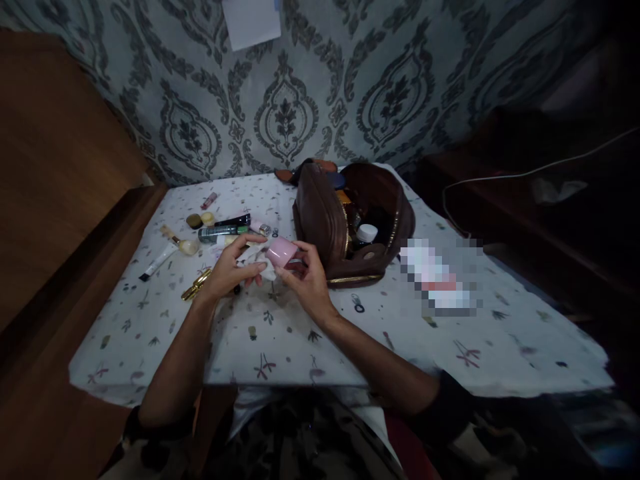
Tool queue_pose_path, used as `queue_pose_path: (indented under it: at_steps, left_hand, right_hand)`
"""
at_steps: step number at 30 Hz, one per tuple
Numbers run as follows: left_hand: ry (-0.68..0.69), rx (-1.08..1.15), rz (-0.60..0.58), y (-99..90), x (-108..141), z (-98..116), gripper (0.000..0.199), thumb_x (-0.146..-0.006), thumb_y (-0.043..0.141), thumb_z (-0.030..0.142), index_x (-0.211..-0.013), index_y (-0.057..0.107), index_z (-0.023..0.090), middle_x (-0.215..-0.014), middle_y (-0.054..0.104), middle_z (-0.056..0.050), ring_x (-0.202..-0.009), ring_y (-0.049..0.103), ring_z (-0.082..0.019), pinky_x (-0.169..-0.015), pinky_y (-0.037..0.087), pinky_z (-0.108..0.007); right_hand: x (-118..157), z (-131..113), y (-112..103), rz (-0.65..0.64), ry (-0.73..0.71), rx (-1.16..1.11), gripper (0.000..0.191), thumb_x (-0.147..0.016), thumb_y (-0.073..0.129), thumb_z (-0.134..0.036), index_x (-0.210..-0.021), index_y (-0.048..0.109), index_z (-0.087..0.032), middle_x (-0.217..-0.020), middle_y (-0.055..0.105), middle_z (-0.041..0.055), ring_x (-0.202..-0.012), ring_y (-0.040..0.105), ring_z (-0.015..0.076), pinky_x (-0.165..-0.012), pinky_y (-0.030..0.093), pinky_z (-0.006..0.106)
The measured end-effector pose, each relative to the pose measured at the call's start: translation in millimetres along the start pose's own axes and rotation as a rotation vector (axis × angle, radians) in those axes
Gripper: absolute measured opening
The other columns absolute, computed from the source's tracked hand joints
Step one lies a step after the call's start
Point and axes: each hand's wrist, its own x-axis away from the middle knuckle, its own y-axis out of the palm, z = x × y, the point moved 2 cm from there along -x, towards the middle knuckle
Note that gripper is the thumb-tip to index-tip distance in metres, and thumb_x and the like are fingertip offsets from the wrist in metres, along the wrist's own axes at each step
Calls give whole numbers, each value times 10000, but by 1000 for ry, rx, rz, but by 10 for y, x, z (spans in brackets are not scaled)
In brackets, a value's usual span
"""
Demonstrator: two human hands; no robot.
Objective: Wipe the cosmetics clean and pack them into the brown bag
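Note:
A pink, rounded container [282,251] is held up above the cloth-covered table, its glossy side showing. My right hand [309,275] has its fingers and thumb closed round the right side of it. A crumpled white tissue [257,256] is pinched in my left hand [233,268] and touches the container's left side. Just behind and right of my hands stands a brown bag [320,217], unzipped, with a white-lidded jar [367,233] and other items inside.
Left of my hands lie several tubes and bottles, including a dark green tube [214,233], a white tube [158,262], a small bottle [188,247] and gold tubes [197,285]. A pixelated object [437,277] is at the right. Patterned wall behind.

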Motion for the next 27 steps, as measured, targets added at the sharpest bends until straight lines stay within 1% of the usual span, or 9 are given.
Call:
queue_pose_path:
  at_steps: [2,3,6,8,12,16,22,24,27]
  left_hand:
    - [42,-58,31,2,-8,13,512,-708,806,426,-1123,596,214,-1146,625,-54,-578,610,-94,-476,460,-206]
    - [76,-87,48,6,-12,20,494,-701,810,425,-1097,604,213,-1147,621,-49,-643,622,-110,-538,491,-219]
    - [194,-168,112,30,-22,43,438,-693,810,413,-1034,630,204,-1051,648,-32,-889,634,-187,-779,518,-274]
    - [232,-186,146,52,-26,46,428,-697,805,415,-1027,638,199,-1023,661,-30,-976,621,-214,-859,492,-293]
    - [245,-210,129,88,-37,13,434,-760,756,436,-1096,636,189,-1101,657,-56,-1012,620,-228,-885,476,-306]
    - [306,-332,88,111,-38,-22,436,-840,677,455,-1182,621,190,-1178,626,-84,-1127,578,-251,-981,442,-341]
    - [284,-370,1,170,-28,-71,542,-911,563,497,-1363,525,202,-1385,564,-112,-1299,503,-275,-1124,351,-396]
    - [277,-377,-21,184,-32,-79,531,-918,545,495,-1361,529,201,-1404,559,-108,-1314,495,-279,-1130,347,-399]
    - [279,-395,-15,192,-40,-71,474,-921,536,479,-1296,568,190,-1328,606,-104,-1261,530,-275,-1092,378,-383]
  right_hand:
    - [-1,7,0,2,-4,-1,579,-706,774,-346,-1180,454,-259,-1069,579,33,-859,604,162,-708,511,287]
    - [-2,9,1,3,-2,-3,580,-707,773,-348,-1181,451,-260,-1070,576,33,-856,605,161,-701,510,284]
    - [-3,8,1,13,1,4,577,-705,771,-350,-1175,447,-262,-1066,567,31,-840,605,157,-681,508,276]
    - [-2,6,2,15,2,10,570,-705,770,-349,-1168,449,-265,-1058,567,27,-832,604,155,-675,510,275]
    - [2,15,3,-1,-1,42,566,-695,780,-360,-1156,465,-263,-1046,563,22,-811,601,151,-664,516,276]
    - [3,24,-3,-15,-7,77,576,-686,790,-353,-1163,480,-263,-1019,553,12,-797,599,147,-657,510,273]
    - [3,18,-6,-58,-4,76,587,-664,808,-339,-1162,508,-255,-1019,564,12,-785,603,143,-643,502,262]
    - [4,31,-8,-76,-20,96,588,-674,798,-338,-1183,515,-254,-1035,572,16,-783,604,143,-632,501,260]
    - [8,69,-18,-86,-89,191,557,-708,771,-318,-1211,538,-260,-1087,578,28,-794,602,145,-626,499,259]
